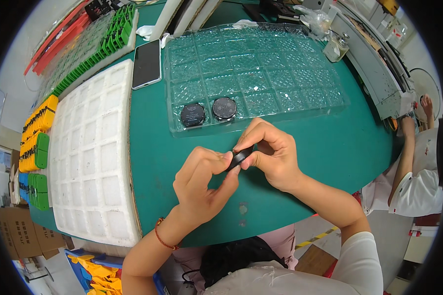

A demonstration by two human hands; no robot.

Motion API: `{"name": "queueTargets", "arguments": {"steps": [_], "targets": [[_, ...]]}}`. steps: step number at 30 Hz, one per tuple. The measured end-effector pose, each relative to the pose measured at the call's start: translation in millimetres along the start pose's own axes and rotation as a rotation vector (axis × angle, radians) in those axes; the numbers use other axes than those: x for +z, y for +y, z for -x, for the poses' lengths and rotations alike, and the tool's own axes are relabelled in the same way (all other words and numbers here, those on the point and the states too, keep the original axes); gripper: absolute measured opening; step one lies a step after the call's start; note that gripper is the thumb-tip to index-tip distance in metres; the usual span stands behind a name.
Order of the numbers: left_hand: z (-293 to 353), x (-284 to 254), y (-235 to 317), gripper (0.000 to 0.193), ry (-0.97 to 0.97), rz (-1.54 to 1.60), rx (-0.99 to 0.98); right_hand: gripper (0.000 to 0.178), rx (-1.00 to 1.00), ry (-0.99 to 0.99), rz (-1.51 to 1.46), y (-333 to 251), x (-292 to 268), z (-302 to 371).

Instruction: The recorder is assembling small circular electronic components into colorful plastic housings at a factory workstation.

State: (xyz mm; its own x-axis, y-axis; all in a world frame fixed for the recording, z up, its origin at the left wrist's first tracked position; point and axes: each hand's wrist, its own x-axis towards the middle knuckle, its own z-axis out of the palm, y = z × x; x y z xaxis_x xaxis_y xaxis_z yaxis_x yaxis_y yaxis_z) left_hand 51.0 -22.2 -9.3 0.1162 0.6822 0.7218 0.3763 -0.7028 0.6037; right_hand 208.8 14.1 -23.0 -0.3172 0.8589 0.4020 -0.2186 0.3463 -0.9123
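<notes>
- The left hand (202, 179) pinches a black disc (240, 158) between thumb and fingertips on its left side.
- The right hand (275, 155) grips the same disc from the other side, thumb and index finger closed on it, so both hands hold the one piece.
- The disc is tilted, its rim turned largely toward the camera, and is held over the green table (155, 177), on the person's side of the clear plastic tray (300, 81). Fingers cover much of it, so its faces cannot be read well.
- Two more round black pieces, a left one (193, 114) and a right one (224, 108), sit in neighbouring pockets at the tray's near left corner.
- The main risk seems to be a slip: only fingertips bear on the narrow disc, and if the two hands press unevenly it could spring out and fall on the table or roll off its near edge.
- If the disc is made of more than one part, which cannot be told here, twisting it at a slant could set those parts crooked.
- The tray looks thin and light; a knuckle or forearm catching its near rim could shift it and jostle the two seated pieces.
- Fingertips rubbing the disc could smudge or scratch its surface.
</notes>
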Motion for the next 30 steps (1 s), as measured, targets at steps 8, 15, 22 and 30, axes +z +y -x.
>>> {"name": "queueTargets", "arguments": {"steps": [8,15,22,30], "targets": [[0,-1,1,0.022,-0.035,0.011,-0.002,0.018,-0.021,0.014,0.006,-3,-2,2],[2,7,-7,0.033,-0.057,0.080,-0.201,0.020,-0.277,0.035,0.372,-6,3,-2],[-3,1,-6,0.032,-0.089,0.162,-0.231,0.048,-0.277,-0.010,0.395,-6,-1,-3],[-2,1,-8,0.031,-0.014,0.371,-0.269,0.051,-0.279,-0.027,0.388,-4,-1,-3]]}}
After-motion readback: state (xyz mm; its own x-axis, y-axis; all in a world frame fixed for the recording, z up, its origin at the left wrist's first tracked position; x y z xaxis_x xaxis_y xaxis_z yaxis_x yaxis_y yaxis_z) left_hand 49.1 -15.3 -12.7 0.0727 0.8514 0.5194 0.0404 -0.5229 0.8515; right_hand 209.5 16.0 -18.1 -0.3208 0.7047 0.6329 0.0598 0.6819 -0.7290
